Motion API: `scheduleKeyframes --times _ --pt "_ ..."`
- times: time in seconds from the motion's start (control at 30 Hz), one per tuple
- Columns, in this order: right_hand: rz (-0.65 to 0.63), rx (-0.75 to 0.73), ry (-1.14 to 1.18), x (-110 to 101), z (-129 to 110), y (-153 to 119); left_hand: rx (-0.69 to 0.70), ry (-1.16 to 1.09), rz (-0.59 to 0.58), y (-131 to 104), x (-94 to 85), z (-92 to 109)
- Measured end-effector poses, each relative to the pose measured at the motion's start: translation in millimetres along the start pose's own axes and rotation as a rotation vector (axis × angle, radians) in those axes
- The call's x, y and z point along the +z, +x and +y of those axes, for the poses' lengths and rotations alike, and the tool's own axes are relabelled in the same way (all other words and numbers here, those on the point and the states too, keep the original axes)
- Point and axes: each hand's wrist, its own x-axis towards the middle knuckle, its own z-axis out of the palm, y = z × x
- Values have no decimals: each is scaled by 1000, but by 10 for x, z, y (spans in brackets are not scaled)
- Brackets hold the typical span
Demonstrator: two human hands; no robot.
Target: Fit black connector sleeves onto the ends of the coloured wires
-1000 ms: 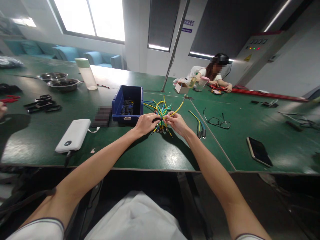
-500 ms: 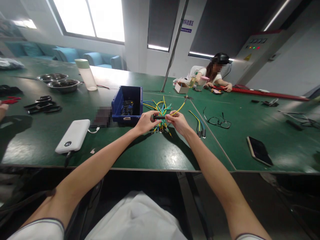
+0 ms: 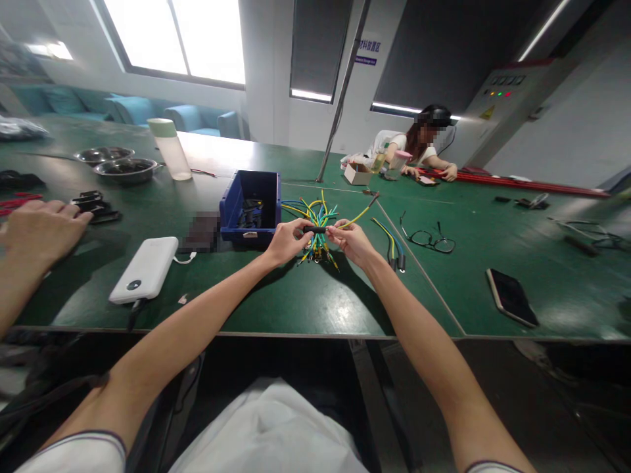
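Above the middle of the green table (image 3: pixel 296 302), just right of the blue bin (image 3: pixel 263 236), two hands meet over a bundle of wires (image 3: pixel 320 247). The left hand (image 3: pixel 288 242) pinches a short black tube (image 3: pixel 314 230) between thumb and fingers, holding it roughly level. The right hand (image 3: pixel 351 240) grips a yellow wire (image 3: pixel 362 215) at the tube's right end; past the fingers the wire slants up and away to a darker tip. Whether its near end sits inside the tube I cannot tell — the fingertips cover the spot.

The bundle lies behind and below the tube, its yellow, green and blue strands fanning out on the far and near sides. To the right of the right hand are a few loose wires (image 3: pixel 393 246) with black sleeves on their near ends, then glasses (image 3: pixel 434 246) and, nearer the edge, a phone (image 3: pixel 511 297).

The bin holds dark parts (image 3: pixel 252 213). Left of it are a blurred dark thing (image 3: pixel 201 231) and a white power bank (image 3: pixel 144 269). Farther off stand a bottle (image 3: pixel 170 151) and two metal bowls (image 3: pixel 127 169).

At the left, another person's hand (image 3: pixel 44 226) is beside some black pieces (image 3: pixel 101 209) — its grip I cannot tell. Across the table, a co-worker (image 3: pixel 401 141) sits near long red strips (image 3: pixel 532 184).
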Motion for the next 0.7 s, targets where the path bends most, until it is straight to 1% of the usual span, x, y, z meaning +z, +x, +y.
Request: scheduleKeyframes --times 0.13,0.2,0.37,0.47,0.7 --pt "-54 31 47 -6 -5 3 -14 -25 8 3 -2 -5" --pt "-61 35 40 -15 -3 5 -14 -19 8 7 -1 -19" --pt "10 -34 -34 -39 13 4 -7 -11 -2 14 2 -45" --pt "6 -54 -42 -34 15 -4 -11 -16 -6 15 2 -45" --pt "-39 23 0 0 -34 -18 -39 -70 0 14 2 -33"
